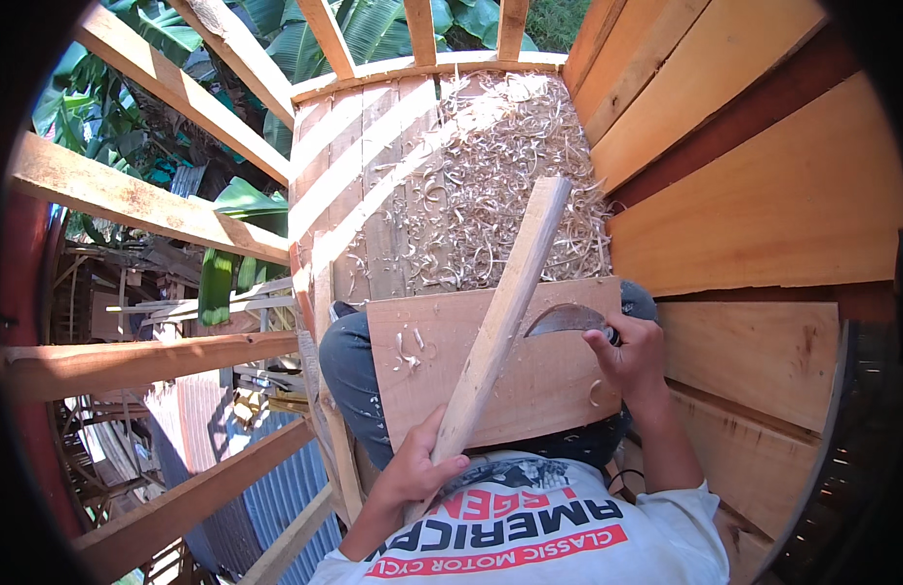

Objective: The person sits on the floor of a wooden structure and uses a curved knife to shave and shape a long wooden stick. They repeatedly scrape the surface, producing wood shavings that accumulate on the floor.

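A long squared wooden stick (505, 302) slants away from my body, its near end against my shirt. My left hand (422, 463) is closed around its lower part. My right hand (629, 353) grips the dark handle of a curved knife (567, 319). The blade points left, with its tip close to the stick's right side; whether they touch I cannot tell. Under both lies a flat wooden board (403, 390) across my lap, with a few curled shavings (408, 351) on its left part.
Wood shavings (515, 166) lie thick on the plank floor (344, 205) ahead of me. A plank wall (754, 195) rises close on my right. On my left, spaced wooden rails (159, 366) form an open side, with corrugated metal sheets (286, 497) below and banana leaves (364, 39) beyond.
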{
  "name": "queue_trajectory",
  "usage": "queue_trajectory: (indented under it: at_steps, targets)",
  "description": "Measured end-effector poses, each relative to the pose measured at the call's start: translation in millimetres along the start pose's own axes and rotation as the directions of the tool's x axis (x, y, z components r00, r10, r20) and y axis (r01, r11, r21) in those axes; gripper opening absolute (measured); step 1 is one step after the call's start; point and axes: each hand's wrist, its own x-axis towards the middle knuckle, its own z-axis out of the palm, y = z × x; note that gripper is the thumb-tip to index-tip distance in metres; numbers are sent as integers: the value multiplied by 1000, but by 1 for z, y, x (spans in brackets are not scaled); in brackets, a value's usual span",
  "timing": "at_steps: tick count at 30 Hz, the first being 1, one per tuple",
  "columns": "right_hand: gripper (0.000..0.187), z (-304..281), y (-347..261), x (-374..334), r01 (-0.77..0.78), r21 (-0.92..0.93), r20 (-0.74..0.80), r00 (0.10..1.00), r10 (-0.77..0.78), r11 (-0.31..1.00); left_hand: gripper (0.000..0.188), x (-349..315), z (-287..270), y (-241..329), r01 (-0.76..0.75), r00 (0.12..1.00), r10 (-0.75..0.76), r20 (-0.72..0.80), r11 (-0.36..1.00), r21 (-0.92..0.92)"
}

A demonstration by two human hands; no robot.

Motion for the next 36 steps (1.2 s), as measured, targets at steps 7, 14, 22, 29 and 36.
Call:
queue_trajectory:
  at_steps: [7, 14, 22, 29, 36]
  targets:
    - [58, 7, -43, -19, 194, 70, 42, 979, -197, 979, 56, 9, 5, -4, 127, 970, 19, 241, 809, -573]
    - [61, -4, -40, -10, 180, -109, 45, 983, -176, 978, 66, 7, 12, 12, 170, 982, -127, 143, 919, -356]
    - [63, -15, -27, 1, 193, -203, -81, 974, -213, 960, 68, 2, 23, 9, 79, 997, -77, 18, 976, -202]
    - [63, -35, 33, 38, -331, -91, -368, 888, 277, 939, 64, -11, 35, 8, 30, 976, -50, 211, 995, 99]
    - [57, -28, 6, 5, -137, 63, -147, 978, 145, 989, 63, -8, 8, -1, 333, 932, -130, 337, 673, -661]
